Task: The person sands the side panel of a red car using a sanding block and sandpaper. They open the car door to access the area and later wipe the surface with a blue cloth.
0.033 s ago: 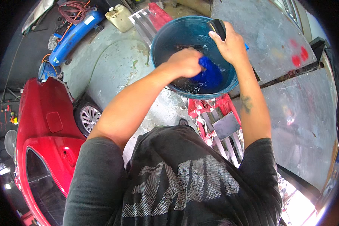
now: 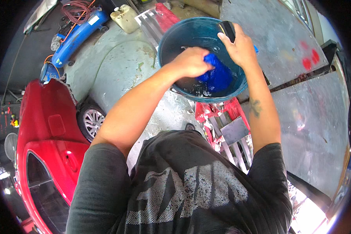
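A round blue-green bucket holds dark water that splashes around a bright blue cloth. My left hand is inside the bucket's opening, closed on the upper end of the cloth; the cloth's lower part hangs in or against the water. Over the right rim of the bucket, my right hand grips a black block, with the thumb on its near side and the fingers mostly hidden behind it. I cannot tell exactly what kind of block it is.
Beneath the bucket stands a red and silver slatted stand. Grey flat panels lie along the right. A red car is at left, with a blue compressor tank and a beige jerrycan beyond it. A hose crosses the floor.
My left hand and the top of the blue cloth have shifted slightly within the bucket, and more of the cloth's top shows. My right hand keeps its hold on the black block.
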Tool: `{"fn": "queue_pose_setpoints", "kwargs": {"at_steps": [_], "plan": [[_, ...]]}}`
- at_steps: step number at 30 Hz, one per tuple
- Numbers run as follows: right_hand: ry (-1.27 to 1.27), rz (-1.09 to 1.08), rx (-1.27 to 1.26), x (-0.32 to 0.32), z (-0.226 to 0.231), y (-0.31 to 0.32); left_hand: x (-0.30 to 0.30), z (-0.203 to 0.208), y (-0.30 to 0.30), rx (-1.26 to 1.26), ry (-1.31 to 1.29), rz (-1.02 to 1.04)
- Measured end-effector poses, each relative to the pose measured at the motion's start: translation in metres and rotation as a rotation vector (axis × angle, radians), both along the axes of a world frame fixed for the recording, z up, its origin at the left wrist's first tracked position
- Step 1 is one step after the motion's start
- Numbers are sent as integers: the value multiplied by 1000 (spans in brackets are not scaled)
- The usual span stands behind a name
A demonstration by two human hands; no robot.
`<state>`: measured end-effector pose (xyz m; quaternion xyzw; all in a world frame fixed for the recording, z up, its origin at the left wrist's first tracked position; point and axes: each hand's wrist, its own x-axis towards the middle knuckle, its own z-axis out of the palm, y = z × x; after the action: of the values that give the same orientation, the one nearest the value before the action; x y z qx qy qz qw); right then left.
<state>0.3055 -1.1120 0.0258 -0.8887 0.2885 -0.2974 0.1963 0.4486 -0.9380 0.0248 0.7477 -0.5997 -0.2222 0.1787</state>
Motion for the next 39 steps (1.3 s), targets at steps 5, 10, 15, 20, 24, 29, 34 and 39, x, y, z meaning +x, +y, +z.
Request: {"fn": "queue_pose_setpoints", "kwargs": {"at_steps": [5, 10, 15, 20, 24, 29, 34, 39], "plan": [[54, 29, 88, -7, 5, 1, 16, 31, 16, -336, 1169, 308], [112, 378, 248, 5, -6, -13, 52, 36, 29, -582, 1748, 260], [-139, 507, 1643, -15, 32, 3, 23, 31, -11, -824, 1983, 388], [-542, 309, 1559, 6, 27, 10, -10, 26, 15, -714, 636, 618], [-668, 272, 1519, 11, 29, 41, 4, 10, 56, -695, 142, 564], [-611, 520, 1239, 28, 52, 99, -9, 21, 162, -689, 1124, 595], [-136, 996, 671, 32, 68, 300, -41, 16, 300, -918, 1866, 330], [172, 1384, 705, -6, 34, 531, -97, -61, 512, -1523, 2011, 542]]}}
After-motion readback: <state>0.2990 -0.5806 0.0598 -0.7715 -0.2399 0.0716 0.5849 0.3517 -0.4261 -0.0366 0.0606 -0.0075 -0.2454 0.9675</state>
